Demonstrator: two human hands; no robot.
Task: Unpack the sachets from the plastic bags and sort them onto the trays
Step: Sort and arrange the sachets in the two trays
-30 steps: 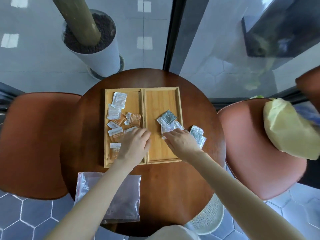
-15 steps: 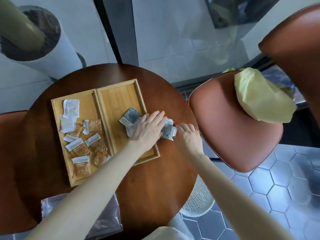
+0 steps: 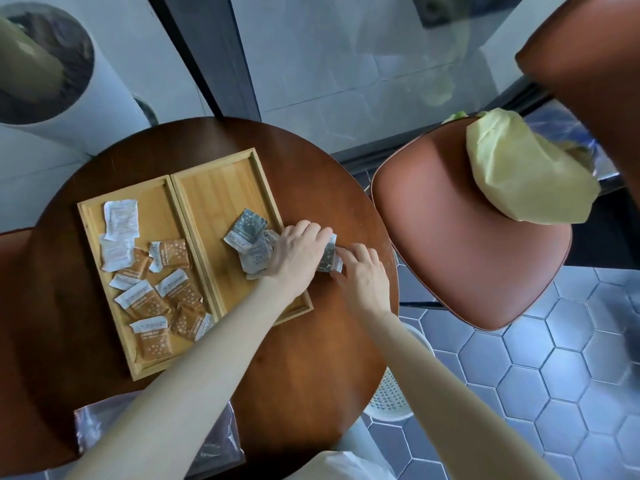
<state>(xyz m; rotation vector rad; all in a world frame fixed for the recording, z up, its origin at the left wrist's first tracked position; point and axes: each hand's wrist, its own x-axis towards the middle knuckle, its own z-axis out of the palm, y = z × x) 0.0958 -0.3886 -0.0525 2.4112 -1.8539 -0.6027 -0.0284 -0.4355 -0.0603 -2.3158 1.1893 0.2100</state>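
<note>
Two wooden trays lie side by side on the round brown table (image 3: 311,358). The left tray (image 3: 85,220) holds several orange sachets (image 3: 171,254) and white sachets (image 3: 121,220). In the right tray (image 3: 221,188) lie a few grey sachets (image 3: 247,230). My left hand (image 3: 298,252) reaches over that tray's right rim, fingers curled over a small stack of grey sachets (image 3: 329,258) on the table. My right hand (image 3: 363,271) grips the same stack from the right. An emptied plastic bag (image 3: 221,445) lies at the table's near edge, under my left forearm.
A brown chair (image 3: 467,244) close on the right carries a yellow bag (image 3: 519,181). Another brown seat (image 3: 14,323) is at the left. A white planter (image 3: 69,109) stands beyond the table by the glass wall. A white basket (image 3: 391,396) sits on the floor under the table's right edge.
My left hand has left the left tray and crossed to the grey sachets beside the right tray. My right hand slid right onto that stack. The view has swung to the right.
</note>
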